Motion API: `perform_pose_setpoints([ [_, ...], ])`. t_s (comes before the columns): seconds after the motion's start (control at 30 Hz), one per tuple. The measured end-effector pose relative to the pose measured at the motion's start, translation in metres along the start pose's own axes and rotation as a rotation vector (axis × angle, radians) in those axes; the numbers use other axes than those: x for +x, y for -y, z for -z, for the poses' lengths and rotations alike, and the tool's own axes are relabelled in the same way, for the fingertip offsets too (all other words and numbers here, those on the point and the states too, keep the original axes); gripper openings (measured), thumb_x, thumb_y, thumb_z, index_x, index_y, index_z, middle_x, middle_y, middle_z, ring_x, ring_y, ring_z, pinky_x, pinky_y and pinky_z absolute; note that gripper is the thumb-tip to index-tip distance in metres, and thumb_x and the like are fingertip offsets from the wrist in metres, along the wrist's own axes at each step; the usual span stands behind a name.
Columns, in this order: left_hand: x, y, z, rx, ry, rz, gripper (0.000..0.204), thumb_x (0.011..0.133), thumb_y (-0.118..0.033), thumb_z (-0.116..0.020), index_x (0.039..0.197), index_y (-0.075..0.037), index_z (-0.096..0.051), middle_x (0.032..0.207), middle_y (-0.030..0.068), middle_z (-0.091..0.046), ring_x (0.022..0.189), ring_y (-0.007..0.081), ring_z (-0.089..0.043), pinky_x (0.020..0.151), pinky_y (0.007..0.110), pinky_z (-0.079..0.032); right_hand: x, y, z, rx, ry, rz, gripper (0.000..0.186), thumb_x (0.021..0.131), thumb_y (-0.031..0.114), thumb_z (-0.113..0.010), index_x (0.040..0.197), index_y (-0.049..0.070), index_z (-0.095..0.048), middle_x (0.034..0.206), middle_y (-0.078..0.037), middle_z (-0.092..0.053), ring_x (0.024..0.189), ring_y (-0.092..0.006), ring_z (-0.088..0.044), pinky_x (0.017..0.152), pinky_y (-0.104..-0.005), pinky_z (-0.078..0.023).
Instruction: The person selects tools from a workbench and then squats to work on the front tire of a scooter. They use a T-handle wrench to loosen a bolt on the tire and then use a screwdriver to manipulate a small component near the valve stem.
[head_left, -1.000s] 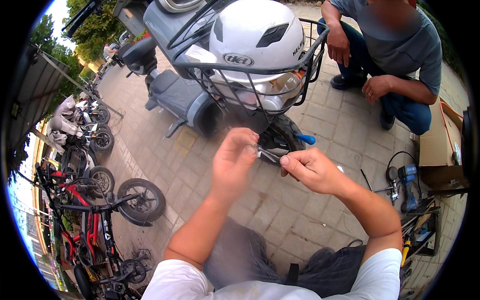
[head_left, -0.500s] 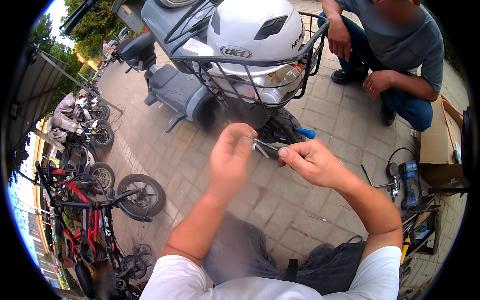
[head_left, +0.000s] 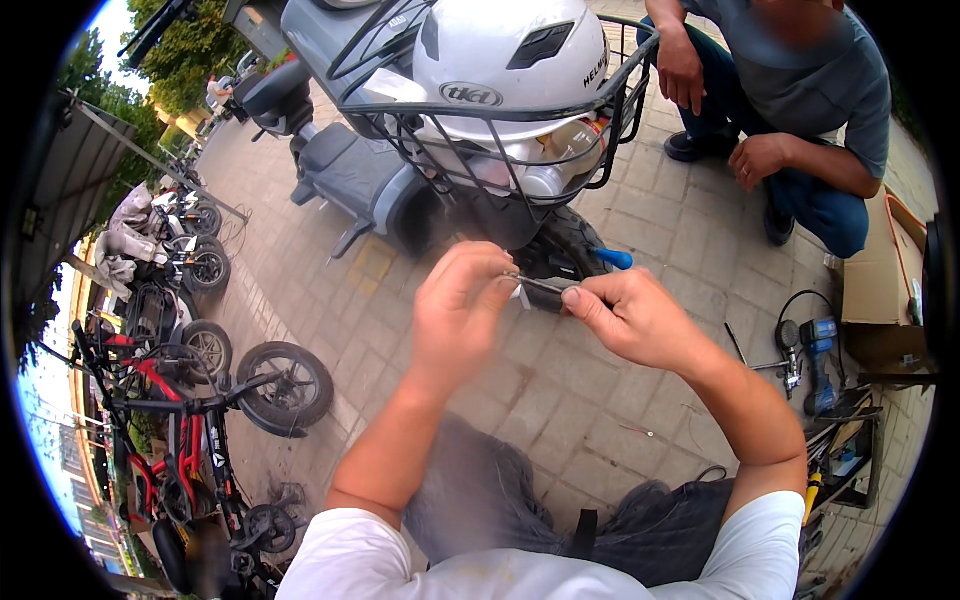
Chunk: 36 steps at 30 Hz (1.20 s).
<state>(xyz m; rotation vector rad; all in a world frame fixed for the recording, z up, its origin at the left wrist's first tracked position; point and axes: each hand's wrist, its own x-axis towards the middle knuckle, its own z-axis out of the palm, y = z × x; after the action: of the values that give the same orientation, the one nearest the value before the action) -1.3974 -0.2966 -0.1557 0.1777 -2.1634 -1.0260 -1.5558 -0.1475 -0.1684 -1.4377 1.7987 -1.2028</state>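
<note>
A thin dark rod-like piece (head_left: 540, 286) spans the gap between my hands, in front of the scooter's front wheel (head_left: 575, 240). My right hand (head_left: 632, 318) pinches its right end between thumb and forefinger. At the other end, my left hand (head_left: 462, 310) has thumb and fingers closed on the tip; what exactly lies under them is too small to tell. A small white strip (head_left: 524, 298) shows just below the left fingertips. Beyond the right hand, a blue handle (head_left: 613, 259) sticks out beside the tyre.
The scooter's black wire basket (head_left: 500, 118) holds a white helmet (head_left: 510, 60) and bottles. A person (head_left: 800, 110) squats at the right. Near a cardboard box (head_left: 880, 290) lie a blue power tool (head_left: 820, 360), a gauge (head_left: 788, 335) and a tool tray (head_left: 850, 450). Bikes (head_left: 190, 430) stand left.
The rod-like piece now lies straighter between my hands. My left hand has risen slightly, and my right hand has shifted a little to the right.
</note>
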Motion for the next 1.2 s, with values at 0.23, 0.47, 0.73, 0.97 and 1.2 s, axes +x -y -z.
perform_pose_setpoints([
  [0.23, 0.001, 0.004, -0.012, -0.107, -0.153, 0.055, 0.016, 0.089, -0.002, -0.061, 0.104, 0.003, -0.063, 0.104, 0.0065, -0.058, 0.092, 0.011, -0.053, 0.079, 0.023, -0.042, 0.006, -0.012, -0.014, -0.172, -0.42, 0.262, 0.02, 0.087, 0.023, -0.065, 0.091, 0.004, -0.07, 0.07, -0.012, -0.06, 0.068, -0.0305, -0.059, 0.059, -0.0408, -0.046],
  [0.47, -0.001, 0.006, -0.016, -0.164, -0.226, 0.145, 0.014, 0.089, -0.005, -0.063, 0.1, 0.003, -0.065, 0.102, 0.0026, -0.059, 0.085, 0.0063, -0.05, 0.074, 0.02, -0.04, 0.002, -0.015, -0.024, -0.185, -0.418, 0.27, 0.021, 0.083, 0.017, -0.069, 0.098, 0.003, -0.069, 0.075, -0.011, -0.059, 0.069, -0.0299, -0.059, 0.059, -0.0393, -0.047],
  [0.73, -0.004, 0.007, -0.015, -0.2, -0.304, 0.333, 0.012, 0.09, -0.006, -0.062, 0.099, 0.001, -0.066, 0.087, -0.0025, -0.059, 0.073, 0.0016, -0.045, 0.062, 0.017, -0.034, 0.009, -0.018, -0.042, -0.098, -0.499, 0.364, 0.016, 0.084, 0.013, -0.067, 0.093, 0.001, -0.068, 0.081, -0.011, -0.064, 0.073, -0.0293, -0.059, 0.064, -0.0381, -0.048],
  [0.97, -0.001, 0.008, -0.023, -0.256, -0.334, 0.395, 0.007, 0.089, -0.005, -0.056, 0.093, -0.001, -0.06, 0.084, -0.0006, -0.057, 0.075, 0.0053, -0.049, 0.068, 0.02, -0.039, 0.012, -0.019, -0.043, 0.052, -0.404, 0.186, 0.015, 0.085, 0.017, -0.067, 0.086, 0.002, -0.069, 0.075, -0.009, -0.062, 0.072, -0.027, -0.055, 0.066, -0.0371, -0.044],
  [1.2, 0.0, 0.024, -0.031, -0.821, -0.386, 0.73, 0.007, 0.086, -0.005, -0.047, 0.085, -0.004, -0.054, 0.083, 0.0086, -0.058, 0.08, 0.0179, -0.056, 0.079, 0.035, -0.047, 0.019, -0.025, -0.051, -0.159, -0.583, 0.255, 0.016, 0.083, 0.018, -0.067, 0.076, 0.004, -0.068, 0.068, -0.006, -0.06, 0.068, -0.0257, -0.053, 0.061, -0.0375, -0.043],
])
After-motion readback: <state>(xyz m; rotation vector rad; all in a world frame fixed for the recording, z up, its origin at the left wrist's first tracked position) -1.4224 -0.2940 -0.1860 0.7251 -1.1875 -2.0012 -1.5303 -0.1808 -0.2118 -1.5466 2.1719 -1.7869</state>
